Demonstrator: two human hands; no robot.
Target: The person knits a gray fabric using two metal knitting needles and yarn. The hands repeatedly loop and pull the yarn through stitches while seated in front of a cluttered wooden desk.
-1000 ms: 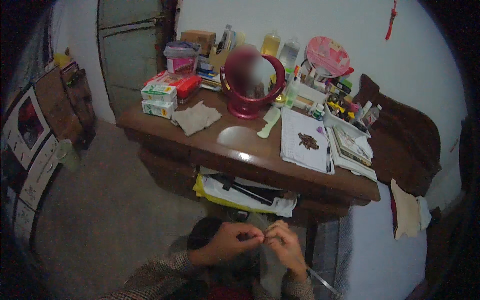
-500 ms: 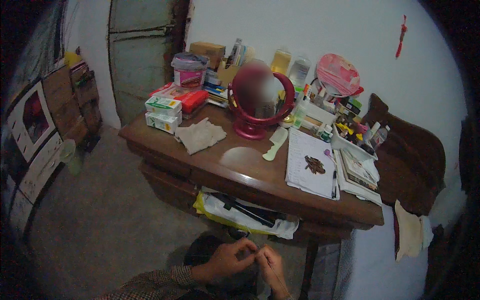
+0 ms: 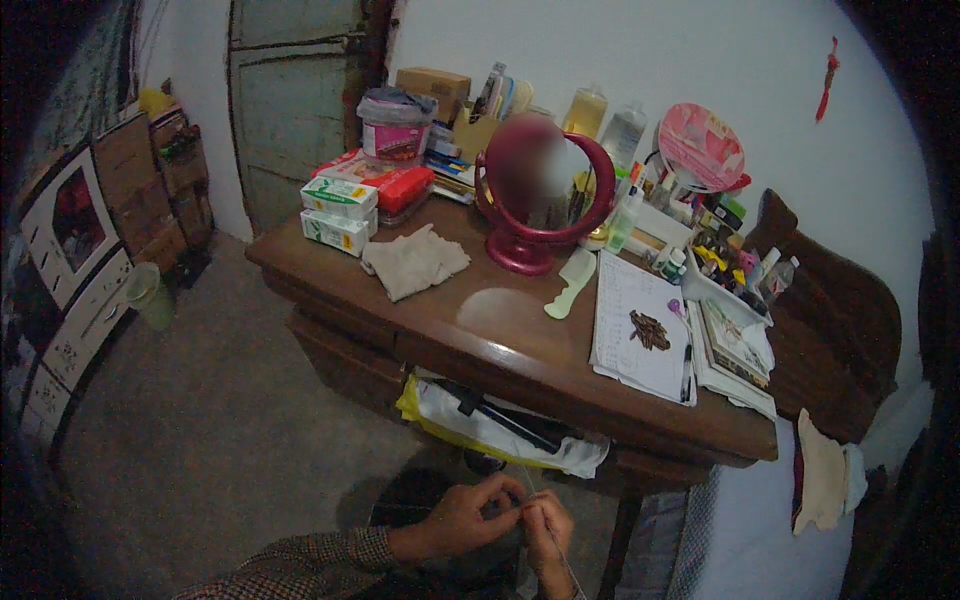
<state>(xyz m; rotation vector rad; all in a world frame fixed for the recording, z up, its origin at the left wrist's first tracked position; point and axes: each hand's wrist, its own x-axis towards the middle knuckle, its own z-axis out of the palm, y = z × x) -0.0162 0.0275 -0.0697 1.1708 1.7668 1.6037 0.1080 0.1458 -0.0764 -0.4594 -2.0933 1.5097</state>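
Low in front of the desk, my left hand (image 3: 463, 518) and my right hand (image 3: 547, 535) meet fingertip to fingertip. Thumb and forefinger of the left are pinched close together. The right is curled with its fingers closed. A thin, light-coloured strand or slim rod (image 3: 571, 574) runs out below the right hand, and a similar thin line rises above the fingertips. Whether these are one piece is hidden by the fingers. Another faint thin line stretches left from my left hand. Whatever lies between the fingertips is too small to make out.
On the wooden desk (image 3: 420, 325) stand a red round mirror (image 3: 527, 258), a grey cloth (image 3: 415, 262), a pale green comb (image 3: 570, 285), and a notebook (image 3: 625, 300) bearing a small brown heap (image 3: 649, 331). A white-and-yellow bag (image 3: 480, 432) fills the open space below. A bed (image 3: 755, 520) stands right.
The view has shifted, so desk and room sit slightly farther right. My hands stay together; the thin line above the fingertips now shows more clearly.
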